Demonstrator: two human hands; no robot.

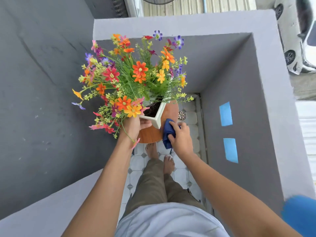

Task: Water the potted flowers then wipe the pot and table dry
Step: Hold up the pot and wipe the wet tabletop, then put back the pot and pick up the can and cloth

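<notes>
A white square pot (159, 115) full of orange, red, yellow and purple flowers (133, 77) stands on a small round wooden table (150, 135). My left hand (135, 125) grips the pot's near side under the blooms. My right hand (181, 135) presses a dark blue cloth (168, 132) on the tabletop beside the pot's near corner. The cloth's lower end hangs over the table edge. Much of the pot is hidden by the flowers.
Grey balcony walls close in on the left (42, 100) and right (239, 100). A floor drain (181, 115) sits in the tiled floor (181, 175) past the table. My bare feet (168, 164) stand just before the table. A blue object (301, 216) is at the lower right.
</notes>
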